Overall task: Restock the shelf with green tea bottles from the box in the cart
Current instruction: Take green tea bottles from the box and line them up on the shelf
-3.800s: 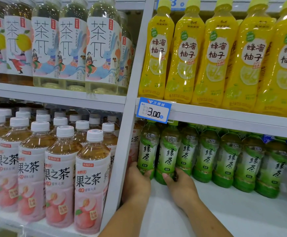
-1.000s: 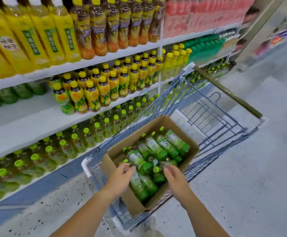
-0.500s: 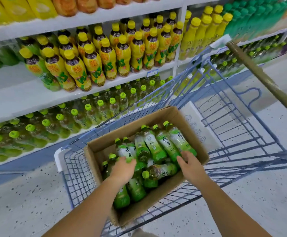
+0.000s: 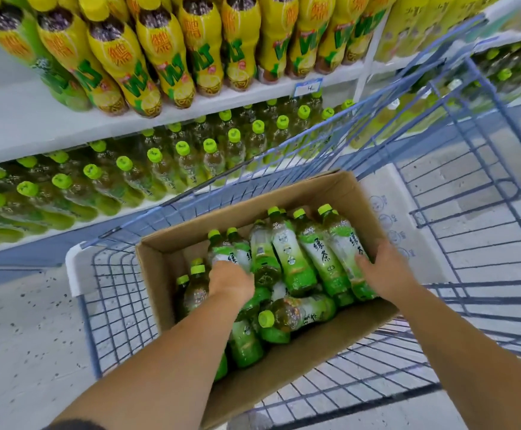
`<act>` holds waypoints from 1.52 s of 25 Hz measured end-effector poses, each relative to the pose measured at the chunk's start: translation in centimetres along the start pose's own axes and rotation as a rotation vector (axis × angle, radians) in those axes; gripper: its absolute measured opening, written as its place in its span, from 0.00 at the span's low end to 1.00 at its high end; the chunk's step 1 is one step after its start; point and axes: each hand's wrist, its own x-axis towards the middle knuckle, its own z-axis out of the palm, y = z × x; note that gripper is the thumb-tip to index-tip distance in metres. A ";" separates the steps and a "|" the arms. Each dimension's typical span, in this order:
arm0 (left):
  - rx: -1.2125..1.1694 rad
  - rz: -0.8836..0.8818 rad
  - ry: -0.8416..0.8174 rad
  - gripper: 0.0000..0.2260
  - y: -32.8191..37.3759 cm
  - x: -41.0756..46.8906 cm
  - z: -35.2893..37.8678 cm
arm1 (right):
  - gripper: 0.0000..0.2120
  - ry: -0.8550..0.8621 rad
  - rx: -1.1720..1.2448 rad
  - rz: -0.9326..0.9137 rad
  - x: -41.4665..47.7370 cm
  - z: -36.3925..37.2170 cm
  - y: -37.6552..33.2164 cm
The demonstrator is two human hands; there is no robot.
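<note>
box point(image 4: 315, 361): open cardboard, dead centre, sitting in the cart point(image 4: 116, 305).
green tea bottles point(image 4: 290, 262): heaped on their sides inside, most caps aimed at 11 o'clock, one lying crosswise at the box's 6 o'clock.
left hand point(image 4: 231, 282): down at the box's 9 o'clock side, fingers curled over the left-side bottle point(image 4: 226, 254); looks clenched round it, fingertips hidden under the hand.
right hand point(image 4: 383, 268): in at 3 o'clock, fingers wrapped across the right-end bottle point(image 4: 341, 240), hard by the box wall.
shelf point(image 4: 20, 119): off at 10 o'clock, yellow-labelled bottles point(image 4: 160, 57) on top, green-capped bottles point(image 4: 185, 150) on the board below; green tea row itself out of view.
change: nearly four seconds back, both hands up at the shelf on the green tea row; a second ago, hovering open over the box; half a second ago, just touching down; now sunk deeper and closed, one bottle each.
meaning: fresh pick under way, two bottles secured, neither lifted clear yet.
next, by judgement: lift straight up, then swing towards 10 o'clock for the shelf.
risk: loose heap, likely to roll once two come out.
</note>
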 end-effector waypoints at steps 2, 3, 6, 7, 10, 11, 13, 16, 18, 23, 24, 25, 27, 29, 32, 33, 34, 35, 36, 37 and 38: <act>0.077 -0.004 0.029 0.40 0.3 1.2 0.0 | 0.27 -0.089 0.007 0.035 0.9 0.7 1.0; 0.072 -0.017 0.023 0.42 0.4 1.8 -0.2 | 0.28 -0.128 0.013 0.058 1.0 0.9 1.3; 0.055 -0.040 -0.045 0.37 0.5 2.8 -1.4 | 0.33 -0.159 0.085 0.085 1.6 1.2 1.8; 0.043 -0.051 -0.055 0.31 0.5 2.8 -1.6 | 0.35 -0.159 0.118 0.101 1.7 1.2 1.8; -0.035 -0.058 -0.086 0.29 1.3 1.9 -1.8 | 0.36 -0.181 0.171 0.134 1.1 1.3 1.4; -0.072 -0.052 -0.088 0.30 1.5 1.5 -1.5 | 0.37 -0.188 0.195 0.154 0.7 1.5 1.4; -0.139 -0.020 -0.081 0.29 1.3 -0.1 -1.3 | 0.39 -0.183 0.261 0.183 -0.5 2.0 1.2; -0.298 -0.004 -0.094 0.20 -0.4 -3.0 -2.2 | 0.39 -0.189 0.377 0.229 -3.5 2.4 0.8; -0.428 0.024 -0.116 0.15 -1.3 -5.5 -3.0 | 0.38 -0.208 0.443 0.237 -5.9 2.6 0.2; -0.549 0.152 -0.180 0.14 -3.5 -11.8 -5.7 | 0.38 -0.209 0.544 0.190 -12.5 2.6 -2.9; -0.558 0.183 -0.189 0.12 -4.0 -13.0 -6.4 | 0.37 -0.200 0.562 0.185 -13.8 2.5 -3.7; -0.561 0.211 -0.197 0.11 -4.6 -14.0 -7.1 | 0.36 -0.193 0.580 0.179 -15.0 2.5 -4.4; -0.567 0.253 -0.196 0.13 -5.8 -16.3 -9.2 | 0.33 -0.170 0.623 0.178 -17.6 2.3 -6.1; -0.571 0.299 -0.192 0.15 -7.1 -18.1 -11.7 | 0.33 -0.144 0.664 0.150 -20.2 1.7 -8.2; -0.557 0.395 -0.202 0.09 -9.2 -20.3 -15.9 | 0.38 -0.093 0.717 0.090 -24.4 1.6 -12.0; -0.553 0.428 -0.209 0.09 -9.8 -20.6 -17.2 | 0.37 -0.068 0.734 0.065 -25.5 1.8 -13.2; -0.552 0.462 -0.214 0.09 -10.4 -20.9 -18.5 | 0.34 -0.045 0.754 0.031 -26.2 2.0 -14.4; -0.552 0.487 -0.213 0.09 -11.0 -21.2 -19.7 | 0.31 -0.024 0.761 0.001 -26.9 2.3 -15.6; -0.553 0.510 -0.203 0.09 -11.7 -21.5 -21.0 | 0.27 -0.009 0.780 -0.022 -27.5 2.6 -16.9; -0.562 0.528 -0.186 0.09 -12.3 -21.7 -22.0 | 0.24 0.003 0.791 -0.051 -28.2 2.7 -18.3; -0.579 0.539 -0.171 0.09 -12.9 -22.2 -23.0 | 0.19 0.003 0.804 -0.080 -28.8 2.8 -19.6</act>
